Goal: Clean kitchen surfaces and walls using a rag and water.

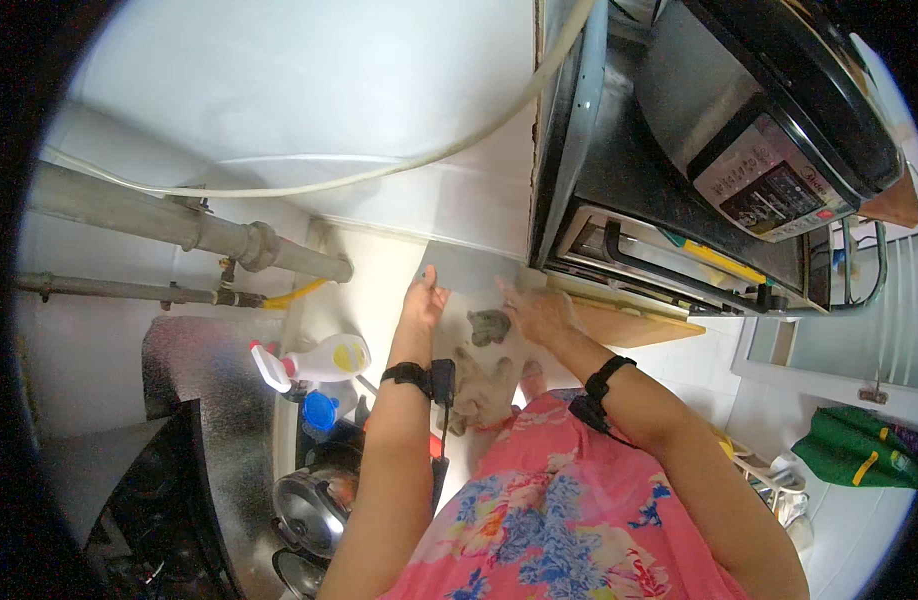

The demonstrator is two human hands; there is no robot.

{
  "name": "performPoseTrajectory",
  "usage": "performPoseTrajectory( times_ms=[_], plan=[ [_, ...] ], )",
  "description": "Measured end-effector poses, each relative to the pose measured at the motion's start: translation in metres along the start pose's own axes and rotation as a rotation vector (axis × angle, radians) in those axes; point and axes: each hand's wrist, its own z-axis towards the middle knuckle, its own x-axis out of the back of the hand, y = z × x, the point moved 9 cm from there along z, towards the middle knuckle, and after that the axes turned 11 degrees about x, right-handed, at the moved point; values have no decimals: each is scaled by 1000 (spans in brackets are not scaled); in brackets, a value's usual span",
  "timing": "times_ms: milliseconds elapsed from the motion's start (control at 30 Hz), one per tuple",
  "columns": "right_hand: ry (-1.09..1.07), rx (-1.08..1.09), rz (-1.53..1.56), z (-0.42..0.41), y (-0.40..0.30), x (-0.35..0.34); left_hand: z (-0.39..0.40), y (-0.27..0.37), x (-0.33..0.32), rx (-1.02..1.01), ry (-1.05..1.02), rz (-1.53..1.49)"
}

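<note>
A flat grey panel (470,266) lies near the foot of the white wall, between my two hands. My left hand (426,298) is at its lower left corner, thumb raised and fingers partly curled. At the lower right corner is my right hand (538,311), its index finger pointing toward the panel. Whether either hand grips it cannot be told. Below and between the hands is a small grey-green, crumpled-looking thing (489,327). Nearer me, a tan furry shape (480,386), seemingly an animal, has a red band beside it.
Left of my forearm stand a white spray bottle (331,358), a blue-capped container (320,410) and a steel pot with lid (309,510). Grey pipes (226,236) run along the left wall. At right, a Midea cooker (774,165) sits on a black oven (624,247).
</note>
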Motion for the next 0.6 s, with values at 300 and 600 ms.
performPoseTrajectory(
  times_ms=[300, 600],
  plan=[
    [129, 36, 98, -2, -14, 14, -25, 22, -21, -64, -122, 114],
    [141, 99, 76, -13, -2, 51, -39, 17, -35, -137, 6, 212]
  ],
)
